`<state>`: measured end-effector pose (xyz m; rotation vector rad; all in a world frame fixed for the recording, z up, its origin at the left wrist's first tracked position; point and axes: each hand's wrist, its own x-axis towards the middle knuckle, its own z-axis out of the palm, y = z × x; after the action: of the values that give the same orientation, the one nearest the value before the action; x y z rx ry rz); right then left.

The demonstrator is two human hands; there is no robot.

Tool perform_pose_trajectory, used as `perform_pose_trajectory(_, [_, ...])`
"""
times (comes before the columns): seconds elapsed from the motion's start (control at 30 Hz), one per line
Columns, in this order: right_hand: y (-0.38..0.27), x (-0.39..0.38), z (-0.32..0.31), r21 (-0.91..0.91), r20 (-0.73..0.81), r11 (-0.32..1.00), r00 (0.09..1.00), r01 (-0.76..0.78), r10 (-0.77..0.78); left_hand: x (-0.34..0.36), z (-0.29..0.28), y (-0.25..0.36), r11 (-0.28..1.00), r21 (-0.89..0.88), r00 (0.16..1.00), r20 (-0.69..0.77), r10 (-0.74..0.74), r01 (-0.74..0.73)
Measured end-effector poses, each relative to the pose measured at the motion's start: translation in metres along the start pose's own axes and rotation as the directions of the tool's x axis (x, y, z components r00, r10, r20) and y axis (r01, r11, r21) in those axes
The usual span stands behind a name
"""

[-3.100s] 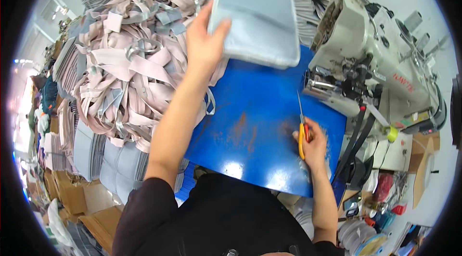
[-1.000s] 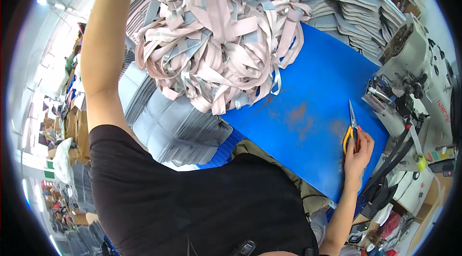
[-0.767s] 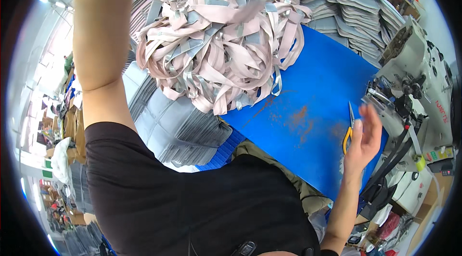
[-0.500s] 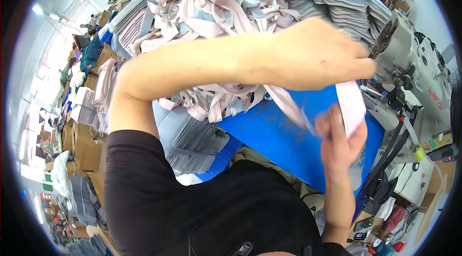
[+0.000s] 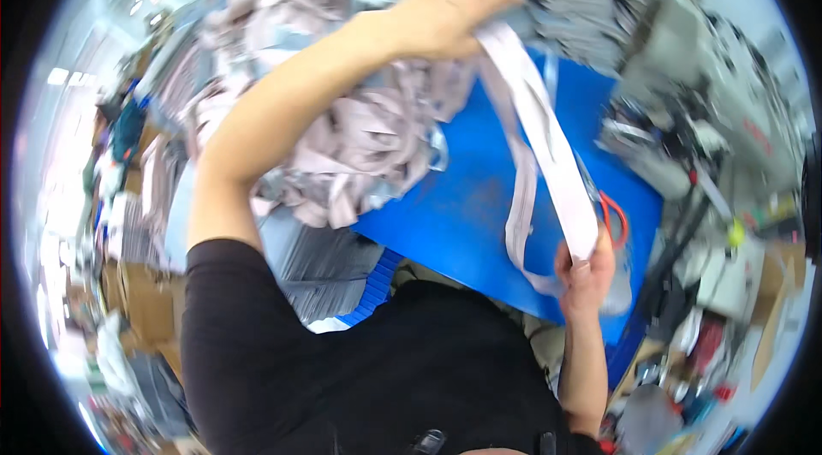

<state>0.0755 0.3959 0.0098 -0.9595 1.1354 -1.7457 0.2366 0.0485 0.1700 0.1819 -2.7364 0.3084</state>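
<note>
Right of the strip (image 5: 556, 168), a machine (image 5: 698, 57) bears blurred, probable lettering (image 5: 759, 137).

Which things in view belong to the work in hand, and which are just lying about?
Likely part of the work:
- pale pink strip, held between the left hand and right hand
- strip pile
- blue tabletop
- scissors, partly hidden, near the right hand

Apparently just about, untouched:
- cardboard box
- sewing machine, link unclear
</note>
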Motion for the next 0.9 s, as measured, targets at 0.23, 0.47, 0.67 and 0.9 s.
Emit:
perform_pose_trajectory(0.23, [0.041,-0.011,-0.008,-0.042,-0.068,0.959,0.958,-0.282,0.278,-0.142,-0.123,-0.126,0.752,0.110,0.735,-0.339,-0.587,0.650])
perform_pose_trajectory(0.47, [0.036,0.003,0.012,0.020,-0.045,0.926,0.925,-0.377,0.377,-0.417,-0.204,-0.238,0.064,0.517,0.266,-0.327,-0.907,0.853])
perform_pose_trajectory(0.67, [0.043,0.009,0.003,-0.011,-0.085,0.932,0.929,-0.362,0.359,-0.385,-0.230,-0.189,0.074,0.553,0.276,-0.293,-0.915,0.830])
perform_pose_trajectory(0.9, [0.033,0.023,0.023,-0.008,-0.193,0.994,0.975,-0.111,0.107,-0.189,-0.233,0.028,0.571,0.577,0.783,-0.585,-0.211,0.584])
